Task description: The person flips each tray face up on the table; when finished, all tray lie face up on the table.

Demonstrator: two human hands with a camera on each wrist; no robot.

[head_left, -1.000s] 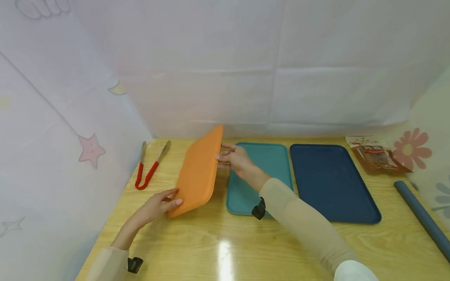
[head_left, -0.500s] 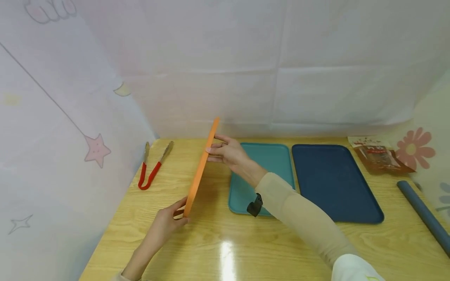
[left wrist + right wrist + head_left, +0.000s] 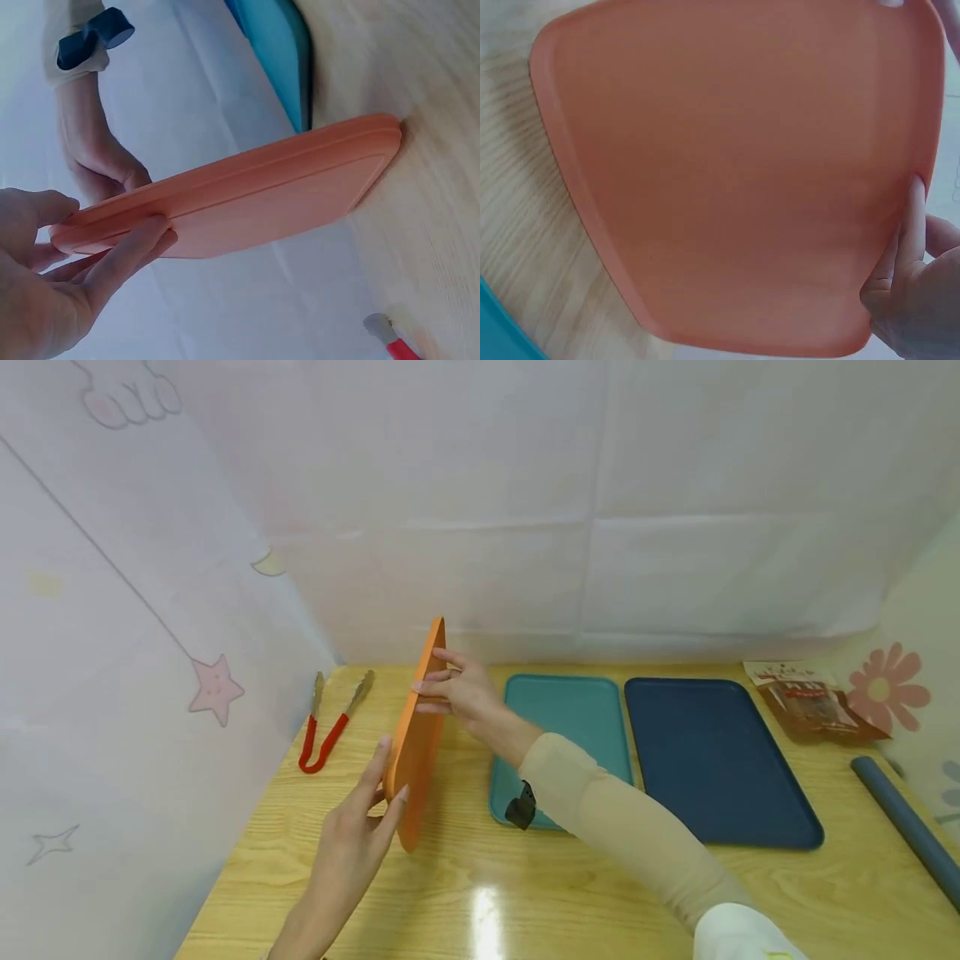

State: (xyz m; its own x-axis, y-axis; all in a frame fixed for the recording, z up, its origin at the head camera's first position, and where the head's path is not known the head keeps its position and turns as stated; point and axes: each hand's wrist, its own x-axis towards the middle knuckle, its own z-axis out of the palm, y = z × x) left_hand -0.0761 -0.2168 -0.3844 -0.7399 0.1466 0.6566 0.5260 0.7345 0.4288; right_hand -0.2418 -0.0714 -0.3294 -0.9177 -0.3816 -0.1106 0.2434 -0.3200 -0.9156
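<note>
An orange tray (image 3: 422,752) stands on its long side, nearly upright, left of the teal tray (image 3: 573,718). My left hand (image 3: 352,835) grips its near end at the upper corner, thumb on one face and fingers on the other. Farther along the raised edge, my right hand (image 3: 472,697) pinches it. In the left wrist view, the lower edge of the orange tray (image 3: 277,202) seems to touch the table at its corner. The right wrist view looks onto the recessed face of the orange tray (image 3: 735,165), with my right hand (image 3: 922,292) at its rim.
Red-handled tongs (image 3: 330,743) lie spread at the left by the wall cloth. Right of the teal tray lies a navy tray (image 3: 720,760). A brown food packet (image 3: 817,702) and a grey-blue roll (image 3: 907,827) are at the far right. A white cloth (image 3: 480,527) hangs behind.
The orange tray has turned from leaning, with its left face showing, through edge-on to upright, its right face now showing. Its top edge and my right hand moved left; my left hand shifted its hold upward.
</note>
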